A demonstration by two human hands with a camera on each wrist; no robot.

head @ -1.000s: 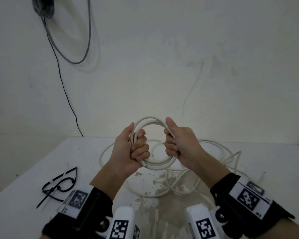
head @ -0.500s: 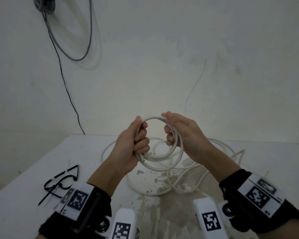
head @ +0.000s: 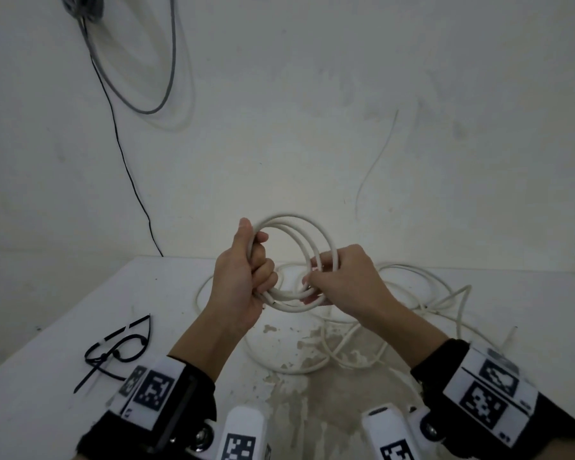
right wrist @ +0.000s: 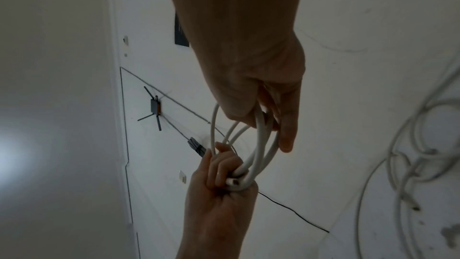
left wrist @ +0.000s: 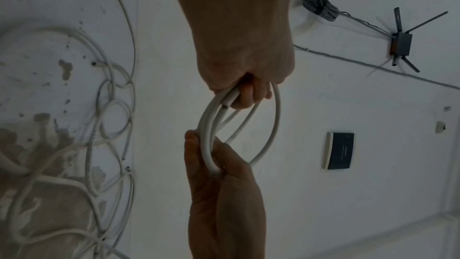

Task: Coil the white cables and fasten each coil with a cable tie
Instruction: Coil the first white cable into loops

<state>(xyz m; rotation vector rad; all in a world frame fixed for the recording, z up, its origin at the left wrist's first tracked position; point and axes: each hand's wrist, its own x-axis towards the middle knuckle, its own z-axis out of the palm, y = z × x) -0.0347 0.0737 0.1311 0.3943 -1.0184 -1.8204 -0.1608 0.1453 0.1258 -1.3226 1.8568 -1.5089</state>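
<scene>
Two hands hold one coil [head: 299, 260] above the surface [head: 63, 327]: left hand [head: 243, 277] fingers fisted round its turns, right hand [head: 346, 280] fingers curled through the opposite side. No tie binds it yet; black ties [head: 113, 353] and more loose cables [head: 412, 310] lie on the surface, so most work seems left.

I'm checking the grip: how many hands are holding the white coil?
2. The left hand grips the coil on its left side; the right hand holds its lower right.
</scene>
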